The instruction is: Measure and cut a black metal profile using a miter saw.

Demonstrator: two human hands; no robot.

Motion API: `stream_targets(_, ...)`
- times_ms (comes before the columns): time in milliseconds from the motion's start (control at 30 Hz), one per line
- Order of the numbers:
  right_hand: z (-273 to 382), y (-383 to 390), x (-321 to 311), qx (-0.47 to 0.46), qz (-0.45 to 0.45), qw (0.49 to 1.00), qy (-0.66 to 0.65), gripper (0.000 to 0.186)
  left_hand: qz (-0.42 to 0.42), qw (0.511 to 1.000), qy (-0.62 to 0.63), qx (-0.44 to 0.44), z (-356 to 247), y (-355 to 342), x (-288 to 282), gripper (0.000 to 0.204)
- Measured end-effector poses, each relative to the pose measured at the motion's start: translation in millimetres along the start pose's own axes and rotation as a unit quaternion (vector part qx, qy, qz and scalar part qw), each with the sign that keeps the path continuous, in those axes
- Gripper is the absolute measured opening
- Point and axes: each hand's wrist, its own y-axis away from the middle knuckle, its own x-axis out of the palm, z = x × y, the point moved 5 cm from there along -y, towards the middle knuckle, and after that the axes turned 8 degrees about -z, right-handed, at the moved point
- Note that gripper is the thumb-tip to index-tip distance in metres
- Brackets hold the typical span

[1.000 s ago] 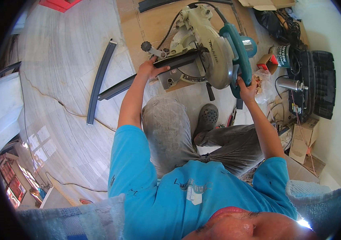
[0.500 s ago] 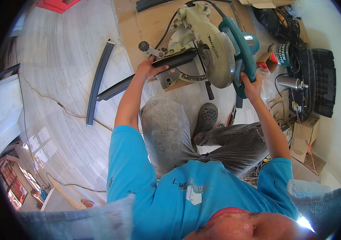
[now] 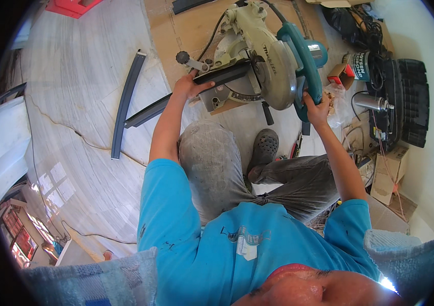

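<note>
A miter saw with a pale head and a teal handle stands on the floor before me. My right hand is wrapped round the lower end of that handle. Across the saw's base lies a dark grey metal profile, its near end sloping down to the left. My left hand grips this profile against the fence, beside a black clamp knob. The blade is mostly hidden by the round guard, close to the profile's right end. A second dark profile lies on the floor at left, by the first one's lower end.
Cardboard lies beneath the saw. On the right are a red box, a paint can, a silver cylinder and an open black tool case. A cord runs over the tiled floor. My shoe is near the saw.
The saw handle and my right hand have shifted very slightly to the left and up. My left hand stays on the profile.
</note>
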Motion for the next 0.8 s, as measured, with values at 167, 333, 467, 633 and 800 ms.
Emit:
stream_targets(167,-3,3,2,0.002,-0.024,1.0,-0.014,0.01,0.0,1.0,-0.003,0.005,-3,1,-1,0.107)
stream_targets(333,-14,5,2,-0.01,-0.019,1.0,-0.003,0.009,0.001,1.0,0.012,0.003,1,4,2,0.106)
stream_targets(467,-42,12,-4,-0.023,-0.05,0.998,-0.01,0.01,0.001,1.0,0.011,0.016,-6,1,2,0.106)
stream_targets(633,0,3,1,-0.023,-0.023,0.998,0.058,0.016,-0.007,1.0,0.021,0.012,13,2,3,0.105)
stream_targets(800,128,-49,-3,-0.027,0.061,0.994,0.085,0.026,-0.021,0.997,0.064,-0.025,24,50,-36,0.086)
